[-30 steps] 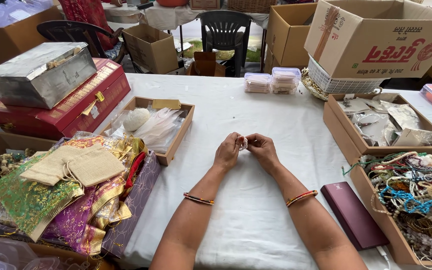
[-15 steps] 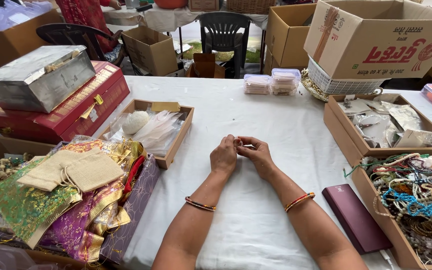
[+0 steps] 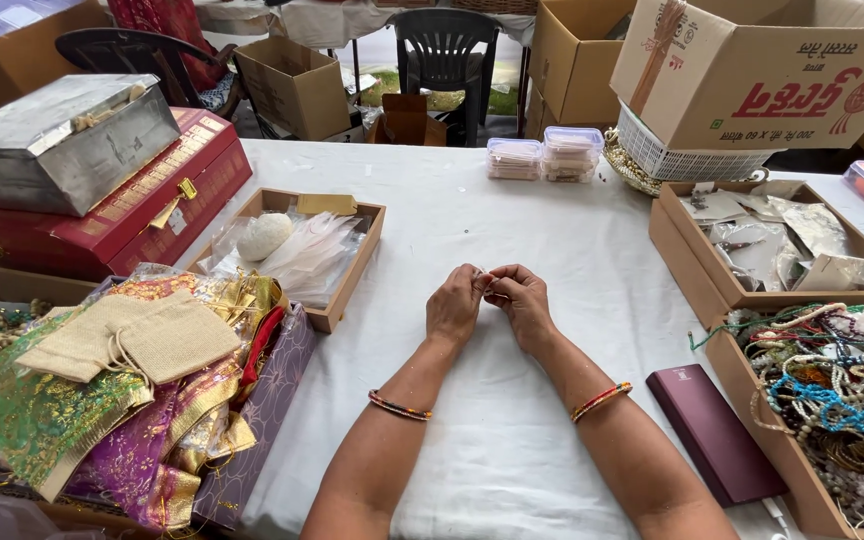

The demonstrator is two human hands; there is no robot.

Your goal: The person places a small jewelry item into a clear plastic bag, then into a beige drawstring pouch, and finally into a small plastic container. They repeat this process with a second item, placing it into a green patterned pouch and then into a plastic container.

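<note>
White cloth covers the tabletop (image 3: 512, 230), on which two bare forearms meet at centre. Left hand (image 3: 455, 305) and right hand (image 3: 522, 300) are curled nearly closed, fingertips pinched together and touching; between them sits a small pale item (image 3: 489, 282), too tiny to identify, held above the cloth near the middle of the tabletop. Which hand carries it cannot be told. Each wrist bears a thin multicoloured bangle (image 3: 399, 406). Near right, a maroon flat case (image 3: 714, 432) lies just beside the right forearm, its near end cut off by the frame. Right of it, a cardboard tray of bead strings (image 3: 832, 390) is partly out of view. Left, a shallow wooden tray (image 3: 347, 290) holds clear packets whose contents are hard to make out; nearer, burlap and brocade pouches (image 3: 132, 345) overlap, hiding what lies beneath. Far left, a grey metal box (image 3: 62, 140) rests on a red case (image 3: 142, 215).
</note>
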